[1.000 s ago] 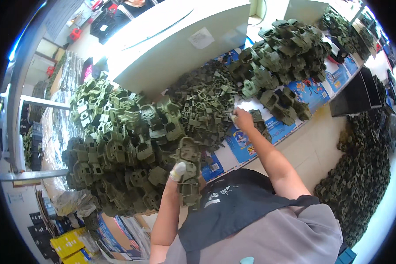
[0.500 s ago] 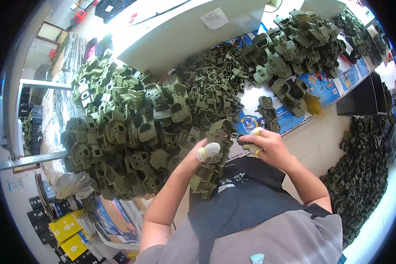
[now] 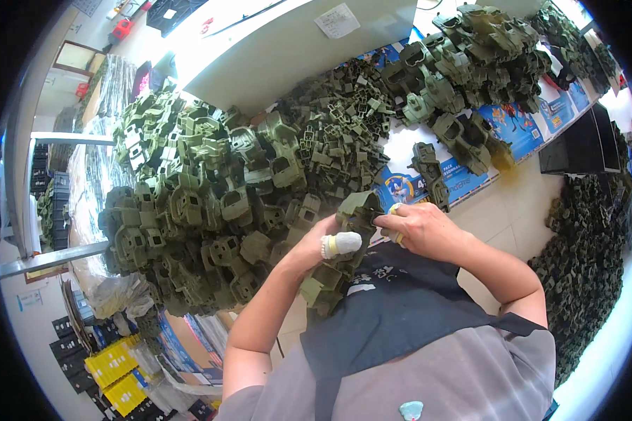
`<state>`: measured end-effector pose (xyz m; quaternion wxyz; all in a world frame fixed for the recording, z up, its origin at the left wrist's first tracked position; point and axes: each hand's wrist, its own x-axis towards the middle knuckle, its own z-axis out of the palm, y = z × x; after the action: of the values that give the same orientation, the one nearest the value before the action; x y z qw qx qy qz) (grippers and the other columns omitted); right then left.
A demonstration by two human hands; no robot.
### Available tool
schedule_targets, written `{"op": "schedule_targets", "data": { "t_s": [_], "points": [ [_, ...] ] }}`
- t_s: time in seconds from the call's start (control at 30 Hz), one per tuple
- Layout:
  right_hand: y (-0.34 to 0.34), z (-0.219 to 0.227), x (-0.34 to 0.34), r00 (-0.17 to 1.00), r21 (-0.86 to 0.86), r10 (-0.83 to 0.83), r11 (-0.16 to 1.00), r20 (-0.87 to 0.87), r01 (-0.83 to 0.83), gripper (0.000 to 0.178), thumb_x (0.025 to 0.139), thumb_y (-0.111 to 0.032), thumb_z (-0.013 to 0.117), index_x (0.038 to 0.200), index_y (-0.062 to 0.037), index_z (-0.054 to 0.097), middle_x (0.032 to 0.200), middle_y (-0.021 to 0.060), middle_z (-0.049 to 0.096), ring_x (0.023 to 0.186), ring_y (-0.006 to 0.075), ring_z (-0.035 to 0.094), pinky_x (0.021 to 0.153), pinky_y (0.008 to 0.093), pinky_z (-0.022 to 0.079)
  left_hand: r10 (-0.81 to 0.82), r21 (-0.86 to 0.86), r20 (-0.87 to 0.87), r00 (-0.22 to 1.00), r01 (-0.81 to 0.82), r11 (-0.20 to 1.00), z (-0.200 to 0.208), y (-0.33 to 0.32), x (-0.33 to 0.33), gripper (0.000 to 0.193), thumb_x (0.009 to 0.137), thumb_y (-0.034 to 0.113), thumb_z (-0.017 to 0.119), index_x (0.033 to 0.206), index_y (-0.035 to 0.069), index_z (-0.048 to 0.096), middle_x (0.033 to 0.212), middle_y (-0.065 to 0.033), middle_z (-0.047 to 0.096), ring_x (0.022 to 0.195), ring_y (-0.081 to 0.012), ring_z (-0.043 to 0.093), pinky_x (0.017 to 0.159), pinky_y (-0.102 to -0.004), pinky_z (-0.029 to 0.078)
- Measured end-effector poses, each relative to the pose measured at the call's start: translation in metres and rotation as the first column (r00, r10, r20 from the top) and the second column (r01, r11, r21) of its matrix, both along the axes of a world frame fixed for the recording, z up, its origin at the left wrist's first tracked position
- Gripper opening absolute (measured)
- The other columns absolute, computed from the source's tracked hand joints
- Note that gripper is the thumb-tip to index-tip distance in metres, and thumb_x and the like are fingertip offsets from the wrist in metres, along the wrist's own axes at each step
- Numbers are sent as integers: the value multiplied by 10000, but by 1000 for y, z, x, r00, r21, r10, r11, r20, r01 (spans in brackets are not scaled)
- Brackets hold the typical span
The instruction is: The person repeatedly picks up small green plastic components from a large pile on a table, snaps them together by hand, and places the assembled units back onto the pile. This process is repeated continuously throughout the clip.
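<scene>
My left hand point(image 3: 323, 245), a white-and-yellow finger cover on its thumb, is closed round a long olive-green moulded plastic part point(image 3: 323, 284) in front of the apron. The part stands tilted, its upper end rising past my fingers. Close against its right side, my right hand point(image 3: 428, 228) is closed in a pinch, with similar covers on its fingers. A small dark-green plastic piece lies at those fingertips, mostly hidden by them and by the larger part.
Heaped olive-green parts point(image 3: 182, 203) crowd the table on my left. A pile of smaller pieces point(image 3: 344, 119) lies ahead, and more large parts point(image 3: 470, 63) are stacked at the far right. One part point(image 3: 430, 172) lies beyond my right hand. A dark heap point(image 3: 583, 266) fills the right side.
My right hand has moved left with the small piece, up against the large part. Its fingertips now meet the part's side, where a gap showed before.
</scene>
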<state>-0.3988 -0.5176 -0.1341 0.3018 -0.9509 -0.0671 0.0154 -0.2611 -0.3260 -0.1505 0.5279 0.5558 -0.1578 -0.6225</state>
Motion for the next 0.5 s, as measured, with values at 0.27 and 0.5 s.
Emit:
{"op": "schedule_targets", "data": {
  "t_s": [0.27,0.5],
  "points": [
    [0,-28,-3,998,184,-1,983,63,-11,341,655,-24,574,992,-66,554,800,112,578,742,302,596,614,425,477,-10,36,114,993,6,999,3,1,-12,498,731,145,734,1159,6,520,1031,-44,599,902,-106,558,802,-279,462],
    [9,-41,-13,999,163,17,986,36,-22,361,645,-23,581,1001,-79,560,781,107,566,744,307,592,616,417,483,-60,2,192,980,61,998,-3,7,-21,491,736,176,737,1143,1,524,1017,-48,603,893,-110,556,793,-283,461]
  ]
}}
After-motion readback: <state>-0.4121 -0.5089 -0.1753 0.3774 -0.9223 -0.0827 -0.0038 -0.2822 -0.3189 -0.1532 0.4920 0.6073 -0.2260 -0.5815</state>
